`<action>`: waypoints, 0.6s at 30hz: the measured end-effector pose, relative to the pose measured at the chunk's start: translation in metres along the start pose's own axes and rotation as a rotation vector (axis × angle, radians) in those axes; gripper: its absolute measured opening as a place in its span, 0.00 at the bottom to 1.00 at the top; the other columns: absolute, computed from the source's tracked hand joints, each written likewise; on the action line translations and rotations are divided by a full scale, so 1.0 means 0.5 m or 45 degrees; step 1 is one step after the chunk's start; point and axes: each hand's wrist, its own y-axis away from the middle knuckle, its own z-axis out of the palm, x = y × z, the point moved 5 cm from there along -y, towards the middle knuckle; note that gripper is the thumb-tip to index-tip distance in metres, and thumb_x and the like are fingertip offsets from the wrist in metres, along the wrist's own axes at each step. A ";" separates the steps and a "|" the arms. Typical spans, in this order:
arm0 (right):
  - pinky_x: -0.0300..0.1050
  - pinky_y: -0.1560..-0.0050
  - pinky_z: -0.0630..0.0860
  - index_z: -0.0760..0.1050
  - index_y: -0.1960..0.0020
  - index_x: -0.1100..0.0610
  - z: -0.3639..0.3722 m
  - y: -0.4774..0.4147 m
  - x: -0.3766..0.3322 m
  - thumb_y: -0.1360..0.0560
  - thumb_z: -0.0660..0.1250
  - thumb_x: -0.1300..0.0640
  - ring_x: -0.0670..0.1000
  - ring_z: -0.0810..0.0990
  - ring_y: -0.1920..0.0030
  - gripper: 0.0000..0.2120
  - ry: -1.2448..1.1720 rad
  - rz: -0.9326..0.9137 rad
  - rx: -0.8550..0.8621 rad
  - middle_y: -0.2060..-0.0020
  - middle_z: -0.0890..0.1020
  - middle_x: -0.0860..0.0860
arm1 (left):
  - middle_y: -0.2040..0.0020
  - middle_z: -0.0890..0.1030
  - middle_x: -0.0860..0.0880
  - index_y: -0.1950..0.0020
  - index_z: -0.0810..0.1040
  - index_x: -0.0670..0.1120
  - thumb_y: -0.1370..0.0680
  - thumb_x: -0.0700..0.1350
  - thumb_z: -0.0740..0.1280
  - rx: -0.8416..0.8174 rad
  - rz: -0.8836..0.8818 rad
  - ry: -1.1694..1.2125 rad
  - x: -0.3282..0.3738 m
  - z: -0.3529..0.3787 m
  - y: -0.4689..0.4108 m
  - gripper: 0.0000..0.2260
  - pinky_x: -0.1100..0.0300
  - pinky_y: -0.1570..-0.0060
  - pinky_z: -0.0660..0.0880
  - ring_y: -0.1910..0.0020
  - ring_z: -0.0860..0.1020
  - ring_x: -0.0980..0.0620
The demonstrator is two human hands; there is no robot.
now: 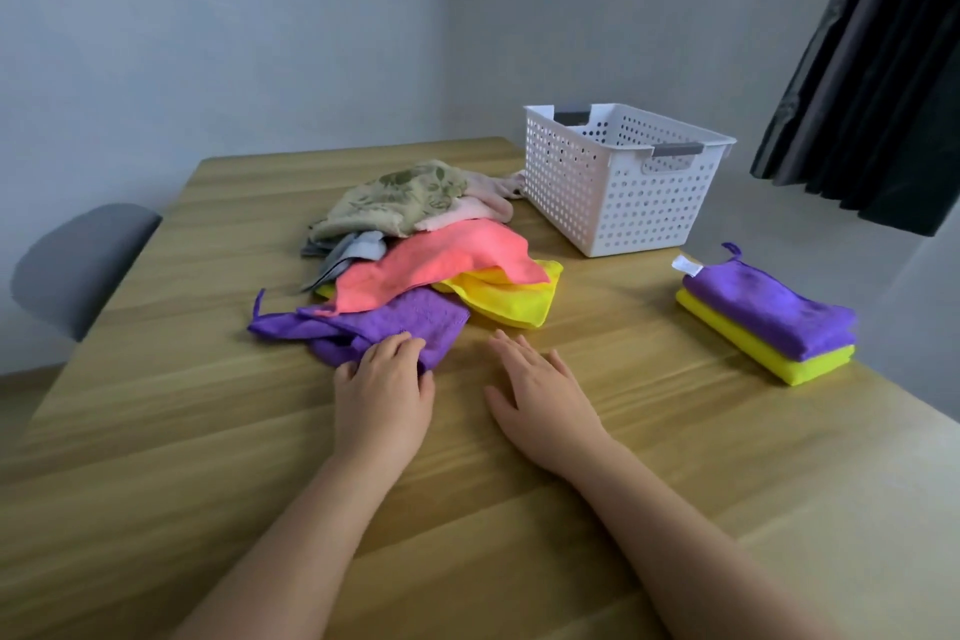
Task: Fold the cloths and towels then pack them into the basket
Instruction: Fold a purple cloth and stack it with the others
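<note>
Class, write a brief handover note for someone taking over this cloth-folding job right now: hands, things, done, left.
Left hand grips the near edge of the loose purple microfibre cloth; right hand lies flat and open on the wooden table.
Done: folded purple cloth stacked on folded yellow cloth, near the white perforated plastic basket.
Left: fold the pile (coral cloth, loose yellow cloth, grey cloth, olive leaf-print towel, pale pink towel), then pack all; no cloth shows in the basket.

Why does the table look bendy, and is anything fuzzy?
Head view: the wide-angle lens bends the wooden table and tilts the dark curtain; head view, left edge: the grey chair looks smeared; light is soft, faint shadow beside the white basket.
</note>
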 end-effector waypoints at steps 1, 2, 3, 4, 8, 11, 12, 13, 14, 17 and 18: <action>0.48 0.25 0.47 0.55 0.25 0.50 0.000 0.001 0.003 0.21 0.56 0.50 0.46 0.52 0.24 0.26 -0.006 -0.001 0.002 0.24 0.57 0.45 | 0.49 0.82 0.49 0.51 0.81 0.47 0.32 0.40 0.74 0.041 0.015 0.009 -0.004 -0.003 -0.004 0.11 0.49 0.54 0.72 0.49 0.81 0.47; 0.48 0.25 0.47 0.55 0.25 0.50 -0.001 0.003 0.004 0.21 0.56 0.50 0.46 0.52 0.24 0.26 -0.015 -0.002 0.007 0.24 0.58 0.45 | 0.52 0.83 0.50 0.54 0.82 0.48 0.33 0.39 0.74 0.065 0.015 0.015 -0.007 -0.007 -0.008 0.09 0.50 0.57 0.70 0.53 0.81 0.47; 0.47 0.25 0.47 0.56 0.25 0.49 -0.002 0.004 0.005 0.21 0.56 0.51 0.45 0.53 0.24 0.26 -0.015 -0.005 0.014 0.24 0.58 0.45 | 0.56 0.82 0.51 0.57 0.81 0.49 0.32 0.39 0.73 0.086 0.005 0.031 -0.011 -0.012 -0.013 0.07 0.51 0.58 0.69 0.55 0.81 0.46; 0.47 0.25 0.47 0.56 0.25 0.49 -0.003 0.004 0.005 0.21 0.56 0.51 0.45 0.54 0.24 0.26 -0.015 -0.007 0.023 0.25 0.59 0.45 | 0.58 0.82 0.52 0.59 0.81 0.49 0.31 0.39 0.72 0.120 0.002 0.052 -0.012 -0.017 -0.017 0.06 0.51 0.58 0.67 0.57 0.81 0.46; 0.48 0.26 0.51 0.58 0.26 0.50 -0.006 0.002 0.008 0.23 0.59 0.52 0.47 0.62 0.28 0.26 -0.044 -0.026 0.070 0.28 0.66 0.47 | 0.67 0.79 0.51 0.58 0.76 0.47 0.25 0.44 0.60 0.280 0.017 0.196 -0.007 -0.039 -0.021 0.07 0.53 0.56 0.64 0.65 0.78 0.46; 0.51 0.29 0.61 0.58 0.26 0.49 -0.011 0.004 0.007 0.27 0.64 0.56 0.49 0.68 0.32 0.31 -0.235 -0.052 0.160 0.32 0.71 0.48 | 0.66 0.80 0.49 0.54 0.75 0.45 0.23 0.48 0.54 0.249 0.153 0.517 0.013 -0.050 -0.014 0.13 0.55 0.60 0.66 0.66 0.78 0.44; 0.50 0.31 0.64 0.58 0.26 0.50 -0.014 0.006 0.007 0.28 0.66 0.58 0.49 0.68 0.32 0.33 -0.319 -0.073 0.200 0.32 0.70 0.49 | 0.62 0.80 0.49 0.52 0.75 0.47 0.22 0.49 0.54 0.189 0.215 0.653 0.022 -0.049 -0.010 0.12 0.54 0.61 0.68 0.64 0.78 0.45; 0.48 0.32 0.65 0.59 0.26 0.50 -0.017 0.008 0.007 0.30 0.66 0.60 0.49 0.68 0.32 0.34 -0.384 -0.103 0.235 0.31 0.69 0.49 | 0.59 0.81 0.51 0.50 0.74 0.50 0.22 0.50 0.54 0.126 0.279 0.748 0.032 -0.046 -0.004 0.10 0.53 0.60 0.70 0.62 0.78 0.48; 0.44 0.33 0.66 0.63 0.28 0.51 -0.019 0.009 0.008 0.31 0.66 0.62 0.49 0.68 0.33 0.33 -0.421 -0.143 0.263 0.32 0.69 0.50 | 0.58 0.81 0.53 0.50 0.73 0.53 0.22 0.50 0.55 0.076 0.338 0.778 0.043 -0.045 0.002 0.08 0.53 0.60 0.72 0.61 0.78 0.51; 0.36 0.41 0.68 0.77 0.43 0.56 -0.027 0.006 0.016 0.32 0.64 0.68 0.48 0.74 0.40 0.20 -0.474 -0.158 0.347 0.40 0.76 0.50 | 0.57 0.81 0.55 0.49 0.72 0.54 0.23 0.54 0.57 0.008 0.422 0.699 0.062 -0.042 0.010 0.08 0.54 0.60 0.74 0.60 0.78 0.55; 0.35 0.44 0.70 0.79 0.46 0.57 -0.031 0.004 0.022 0.32 0.63 0.70 0.47 0.76 0.45 0.17 -0.538 -0.099 0.372 0.45 0.79 0.50 | 0.56 0.80 0.55 0.49 0.73 0.53 0.24 0.56 0.59 0.005 0.432 0.666 0.061 -0.044 0.008 0.10 0.55 0.58 0.74 0.58 0.77 0.55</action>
